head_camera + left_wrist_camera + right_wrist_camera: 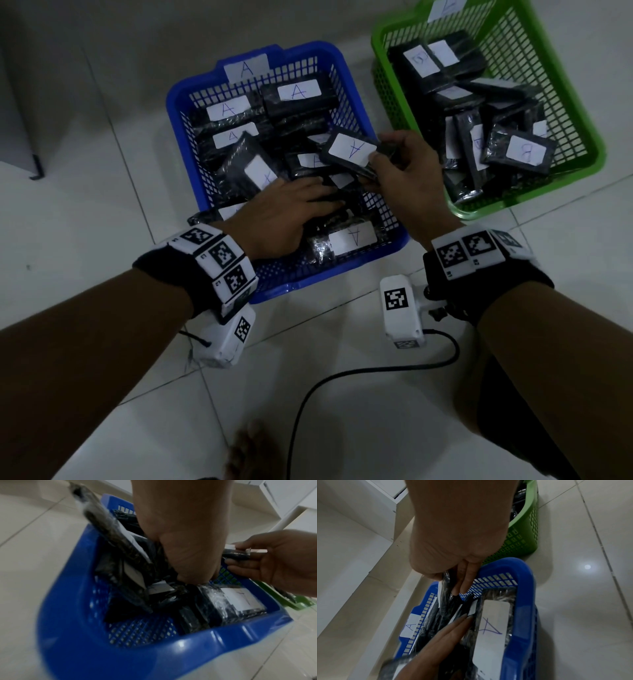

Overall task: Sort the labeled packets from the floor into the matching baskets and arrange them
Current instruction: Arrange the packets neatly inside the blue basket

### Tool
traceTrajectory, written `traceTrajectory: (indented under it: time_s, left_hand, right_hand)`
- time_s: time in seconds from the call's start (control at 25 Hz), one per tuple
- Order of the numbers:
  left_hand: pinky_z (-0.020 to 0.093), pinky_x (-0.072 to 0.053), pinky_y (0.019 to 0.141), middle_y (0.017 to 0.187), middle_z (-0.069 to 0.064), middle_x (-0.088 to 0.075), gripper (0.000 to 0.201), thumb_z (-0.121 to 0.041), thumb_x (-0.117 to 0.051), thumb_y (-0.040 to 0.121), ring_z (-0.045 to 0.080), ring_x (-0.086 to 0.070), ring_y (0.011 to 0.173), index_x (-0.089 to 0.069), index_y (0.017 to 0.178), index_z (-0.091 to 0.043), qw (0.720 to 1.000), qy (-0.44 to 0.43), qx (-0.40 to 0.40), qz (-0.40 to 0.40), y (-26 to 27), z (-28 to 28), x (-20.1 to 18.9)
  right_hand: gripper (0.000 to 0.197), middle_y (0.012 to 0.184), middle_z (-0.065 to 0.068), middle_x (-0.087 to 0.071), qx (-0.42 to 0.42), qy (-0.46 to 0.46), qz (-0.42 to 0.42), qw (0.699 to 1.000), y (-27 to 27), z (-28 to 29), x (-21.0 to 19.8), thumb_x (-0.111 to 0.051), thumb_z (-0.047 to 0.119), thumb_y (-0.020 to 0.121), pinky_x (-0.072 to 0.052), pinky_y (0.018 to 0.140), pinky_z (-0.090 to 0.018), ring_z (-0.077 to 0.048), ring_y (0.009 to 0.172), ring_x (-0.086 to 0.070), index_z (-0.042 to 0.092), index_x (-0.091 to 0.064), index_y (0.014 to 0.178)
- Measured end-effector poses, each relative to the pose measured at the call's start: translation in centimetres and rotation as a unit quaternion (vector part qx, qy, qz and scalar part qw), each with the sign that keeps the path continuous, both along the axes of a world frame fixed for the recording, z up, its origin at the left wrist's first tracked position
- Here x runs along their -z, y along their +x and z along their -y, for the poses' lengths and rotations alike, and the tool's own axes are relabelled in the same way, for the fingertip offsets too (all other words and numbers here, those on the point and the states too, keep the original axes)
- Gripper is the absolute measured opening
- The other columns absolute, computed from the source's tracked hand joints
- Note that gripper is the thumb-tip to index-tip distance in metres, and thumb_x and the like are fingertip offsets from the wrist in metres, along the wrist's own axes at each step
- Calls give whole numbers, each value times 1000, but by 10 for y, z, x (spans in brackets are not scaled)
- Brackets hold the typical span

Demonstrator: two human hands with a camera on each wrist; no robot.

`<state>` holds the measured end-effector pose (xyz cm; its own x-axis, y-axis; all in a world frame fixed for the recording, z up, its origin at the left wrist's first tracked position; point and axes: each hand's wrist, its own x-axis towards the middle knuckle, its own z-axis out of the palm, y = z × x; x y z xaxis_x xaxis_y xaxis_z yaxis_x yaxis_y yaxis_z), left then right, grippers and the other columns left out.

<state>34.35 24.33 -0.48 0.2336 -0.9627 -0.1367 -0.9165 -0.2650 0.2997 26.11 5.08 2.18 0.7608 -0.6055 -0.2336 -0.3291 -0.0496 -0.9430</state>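
On the white tile floor sit the blue basket tagged A and, right beside it, the green basket, its far end cut off at the frame's top edge. Both are heaped with black packets; several labels are buried or too dim to read. The left hand lies palm down inside the blue basket, fingers straight and flat across the pile, their tips hidden among wrappers. The right hand hovers over the blue basket's right rim, fingers pinching the A packet by one end. It's tilted, long axis running left to right, label up, free end pointing left over the pile.
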Motion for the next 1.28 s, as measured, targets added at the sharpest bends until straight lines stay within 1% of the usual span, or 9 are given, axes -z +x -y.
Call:
traceTrajectory:
  time_s: [0.16,0.28,0.4,0.6,0.68,0.8,0.92,1.08,1.28]
  left_hand:
    - [29,-22,83,148,-2,-45,63,-2,-52,80,20,-36,137,-52,138,-25,999,52,9,-13,6,10,-2]
    - [33,-32,90,141,-2,-50,53,-9,-59,83,19,-42,131,-56,134,-25,998,49,-10,-39,16,2,-3]
    - [36,-36,95,138,-3,-53,48,-19,-64,86,19,-46,127,-56,133,-25,998,46,-26,-28,25,-8,-2]
    - [39,-51,88,115,1,-66,33,-34,-61,91,19,-60,107,-67,118,-16,983,-101,-137,-63,32,-9,-4]
    - [39,-50,90,116,5,-66,36,-36,-64,89,24,-59,107,-67,117,-13,969,-132,-205,-32,41,-4,-6]
    - [41,-47,93,126,8,-62,52,-38,-68,85,28,-54,116,-57,131,-16,970,-33,-240,-15,52,15,-7]
    - [41,-48,84,128,8,-59,66,-38,-70,81,31,-54,115,-44,139,-22,967,-1,-254,5,52,30,-3]
    - [42,-47,85,131,5,-60,56,-42,-59,91,31,-59,113,-43,142,-25,977,38,-201,51,52,34,2]
    - [41,-46,82,112,10,-69,40,-39,-39,102,33,-65,96,-48,135,-17,976,-6,-211,48,53,25,-7]
  right_hand:
    - [18,99,-5,-68,0,-1,-7,1000,1,0,-4,-60,9,90,-61,73,-43,-24,86,-71,15,-59,107]
    - [20,101,-6,-68,8,1,-10,1000,3,0,-5,-61,8,91,-62,69,-41,-22,86,-71,10,-59,111]
    - [17,97,-2,-69,11,-17,-10,1000,10,-5,-2,-63,15,86,-62,72,-43,-18,85,-71,23,-60,100]
    - [19,90,3,-70,32,-56,-13,998,15,-19,5,-63,25,78,-60,74,-43,-13,80,-70,38,-57,89]
    - [19,88,3,-70,83,-24,-1,996,18,-23,6,-64,32,72,-60,74,-46,-15,81,-71,45,-56,83]
    - [20,90,5,-70,123,10,23,992,21,-27,7,-64,33,70,-59,76,-48,-16,86,-71,42,-57,85]
    - [21,93,3,-69,138,18,33,990,22,-26,8,-63,32,71,-59,75,-48,-18,87,-70,36,-57,90]
    - [21,96,0,-69,167,35,35,985,21,-22,11,-64,31,70,-59,77,-49,-21,88,-70,37,-57,89]
    - [21,95,-1,-70,164,41,45,985,21,-23,10,-64,27,73,-60,76,-48,-20,87,-71,35,-57,90]
